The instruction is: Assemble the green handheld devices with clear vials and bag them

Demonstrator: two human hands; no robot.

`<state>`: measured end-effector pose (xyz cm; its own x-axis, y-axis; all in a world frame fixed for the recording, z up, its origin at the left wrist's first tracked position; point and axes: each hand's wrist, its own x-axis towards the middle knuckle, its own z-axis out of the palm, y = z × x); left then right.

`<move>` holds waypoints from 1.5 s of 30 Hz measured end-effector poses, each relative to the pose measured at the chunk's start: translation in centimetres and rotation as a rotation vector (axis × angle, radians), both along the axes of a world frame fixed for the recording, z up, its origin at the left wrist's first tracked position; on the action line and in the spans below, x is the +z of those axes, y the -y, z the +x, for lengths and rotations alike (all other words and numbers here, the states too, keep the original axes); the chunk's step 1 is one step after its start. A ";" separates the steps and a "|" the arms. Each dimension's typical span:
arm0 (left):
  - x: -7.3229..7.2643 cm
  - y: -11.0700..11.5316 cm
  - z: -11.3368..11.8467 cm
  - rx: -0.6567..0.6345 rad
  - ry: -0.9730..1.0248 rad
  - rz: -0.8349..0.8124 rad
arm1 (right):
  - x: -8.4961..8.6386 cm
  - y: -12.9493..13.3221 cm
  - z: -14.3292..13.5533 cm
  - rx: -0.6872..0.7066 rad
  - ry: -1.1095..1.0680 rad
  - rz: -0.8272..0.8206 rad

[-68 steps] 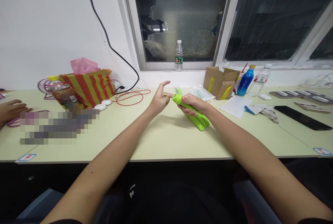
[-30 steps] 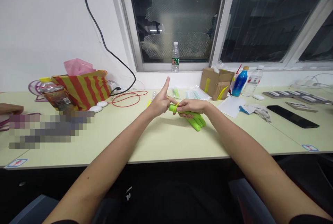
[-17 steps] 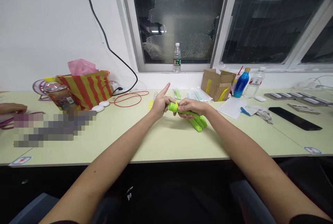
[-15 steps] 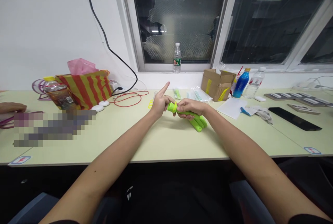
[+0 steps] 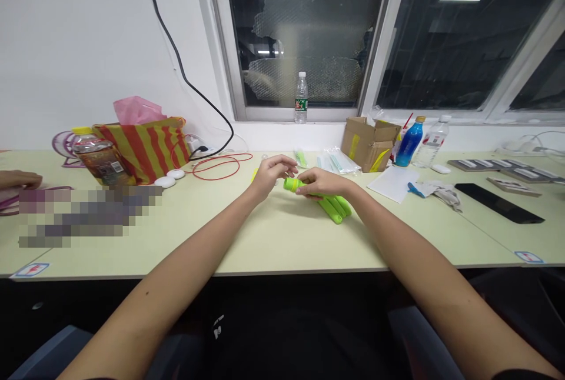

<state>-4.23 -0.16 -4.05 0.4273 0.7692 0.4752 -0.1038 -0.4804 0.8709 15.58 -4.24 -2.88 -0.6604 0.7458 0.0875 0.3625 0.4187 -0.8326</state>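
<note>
Tubes (image 5: 332,204) lie bundled under your right hand (image 5: 321,182), which clamps them to the table (image 5: 282,239) while your left hand (image 5: 271,170) hovers loosely curled and empty beside their end.

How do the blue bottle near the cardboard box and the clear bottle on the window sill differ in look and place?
The blue bottle is bright blue with a yellow cap; the clear bottle is see-through with a white cap and a green label. The blue bottle stands on the table to the right of the cardboard box; the clear bottle stands higher, on the window sill. Both stand upright with caps on.
</note>
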 end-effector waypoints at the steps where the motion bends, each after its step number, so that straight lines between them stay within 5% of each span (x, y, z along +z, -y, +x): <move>1: -0.1 0.1 0.0 0.011 -0.027 0.027 | -0.2 -0.2 0.3 -0.065 -0.021 0.032; 6: -0.9 0.1 0.1 0.032 -0.135 0.133 | -1.5 -1.3 0.2 -0.280 -0.042 0.215; 11: -1.5 -0.5 0.2 0.111 -0.156 0.214 | -2.5 -1.9 -0.4 -0.430 0.152 0.619; 20: -1.5 0.0 0.2 0.110 -0.186 0.152 | -2.7 -1.8 0.0 -0.436 0.224 0.804; 26: -2.1 0.1 1.0 0.015 -0.120 0.126 | -2.4 -1.7 0.3 -0.378 -0.003 0.635; 32: -1.7 -0.3 0.7 -0.027 -0.063 0.105 | -2.0 -1.2 0.2 -0.177 -0.323 0.012; 36: -1.4 -0.3 0.3 0.015 -0.044 0.099 | -2.0 -1.1 0.3 -0.050 -0.424 -0.229; 45: -1.0 -0.1 0.2 0.207 -0.043 0.166 | -2.4 -1.4 0.1 -0.188 -0.470 -0.044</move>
